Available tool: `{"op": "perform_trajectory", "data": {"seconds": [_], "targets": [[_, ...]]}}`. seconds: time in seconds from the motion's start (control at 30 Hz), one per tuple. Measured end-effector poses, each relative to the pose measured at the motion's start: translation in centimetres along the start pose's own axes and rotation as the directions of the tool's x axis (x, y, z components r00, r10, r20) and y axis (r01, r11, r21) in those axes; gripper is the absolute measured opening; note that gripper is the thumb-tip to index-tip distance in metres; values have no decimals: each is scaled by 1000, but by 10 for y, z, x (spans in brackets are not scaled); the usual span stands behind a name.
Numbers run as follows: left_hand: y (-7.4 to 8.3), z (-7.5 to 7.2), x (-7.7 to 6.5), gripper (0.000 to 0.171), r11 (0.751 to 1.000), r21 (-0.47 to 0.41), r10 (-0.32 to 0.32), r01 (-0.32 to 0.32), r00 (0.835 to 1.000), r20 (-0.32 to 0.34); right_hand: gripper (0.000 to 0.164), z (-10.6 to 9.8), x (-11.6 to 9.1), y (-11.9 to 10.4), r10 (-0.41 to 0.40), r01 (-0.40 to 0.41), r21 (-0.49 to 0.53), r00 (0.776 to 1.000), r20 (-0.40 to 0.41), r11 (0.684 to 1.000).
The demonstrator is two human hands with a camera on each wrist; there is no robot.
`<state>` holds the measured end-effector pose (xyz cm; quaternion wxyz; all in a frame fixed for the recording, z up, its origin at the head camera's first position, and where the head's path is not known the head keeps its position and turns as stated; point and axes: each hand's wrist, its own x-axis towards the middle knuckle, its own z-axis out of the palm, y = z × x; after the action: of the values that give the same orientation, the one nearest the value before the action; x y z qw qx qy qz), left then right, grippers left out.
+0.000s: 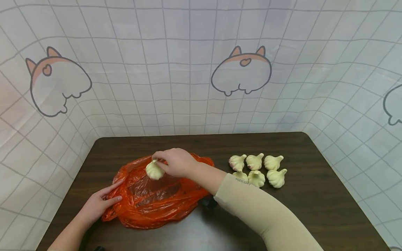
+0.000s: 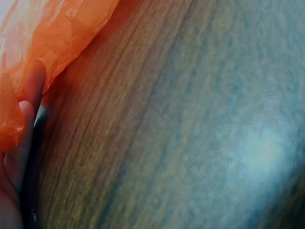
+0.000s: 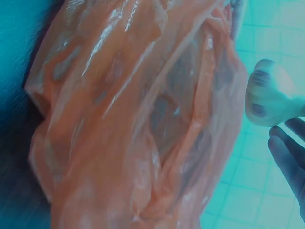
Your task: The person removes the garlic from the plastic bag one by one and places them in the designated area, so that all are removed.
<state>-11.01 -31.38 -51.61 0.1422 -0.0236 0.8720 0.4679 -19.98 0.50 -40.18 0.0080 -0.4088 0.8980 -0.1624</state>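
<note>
Thumb and fingertips of my right hand (image 1: 177,162) pinch a garlic bulb (image 1: 155,170) by its stem end, over the red-orange plastic bag (image 1: 150,212). In the right wrist view the same garlic bulb (image 3: 271,93) hangs from the fingertips (image 3: 281,143), beside the crumpled bag (image 3: 109,157). At the left edge of the bag lies my left hand (image 1: 97,205), its fingers fairly straight and spread, touching the plastic. The left wrist view shows its fingertips (image 2: 35,81) against the bag's side. What lies inside the bag is hidden by folds.
Several garlic bulbs (image 1: 276,178) stand in two rows on the right side of the dark wooden table (image 1: 317,205); my right sleeve (image 1: 267,212) partly covers the front row. A dark object (image 1: 207,202) shows at the bag's right edge. A checked white curtain (image 1: 176,69) surrounds the table.
</note>
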Motion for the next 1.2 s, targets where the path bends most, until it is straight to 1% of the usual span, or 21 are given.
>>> {"op": "perform_trajectory", "data": {"seconds": [0.13, 0.27, 0.5, 0.57, 0.73, 0.87, 0.93, 1.07, 1.2], "targets": [[0, 0, 0, 72, 1000, -1, -3, 3, 1000, -2, 26, -10, -13, 8, 18, -16, 24, 998, -63, 1000], [1, 0, -1, 72, 1000, -5, -7, 7, 1000, 2, 25, -18, -28, 18, 31, -26, 43, 991, -130, 999], [1, 0, -1, 72, 1000, 7, -1, 1, 1000, -2, 24, -34, -60, 34, 94, -79, 78, 974, -206, 994], [0, 0, 0, 72, 1000, -9, 3, -3, 1000, 1, 24, -37, -71, 40, 109, -92, 88, 968, -226, 992], [-1, -1, 1, 71, 999, -46, 13, -12, 1000, 11, 21, -43, -101, 53, 140, -118, 94, 952, -271, 989], [-2, 0, 1, 71, 998, -54, 17, -16, 1000, 9, 18, -43, -128, 64, 154, -135, 84, 940, -303, 987], [-2, 0, 1, 71, 998, -55, 17, -16, 1000, 10, 16, -42, -142, 69, 171, -150, 90, 937, -305, 985], [-2, 1, 1, 71, 998, -55, 12, -11, 1000, 11, 14, -40, -171, 79, 177, -158, 85, 933, -314, 984], [-1, 1, 0, 71, 998, -57, 7, -7, 1000, 11, 14, -38, -199, 88, 170, -159, 61, 917, -360, 985]]}}
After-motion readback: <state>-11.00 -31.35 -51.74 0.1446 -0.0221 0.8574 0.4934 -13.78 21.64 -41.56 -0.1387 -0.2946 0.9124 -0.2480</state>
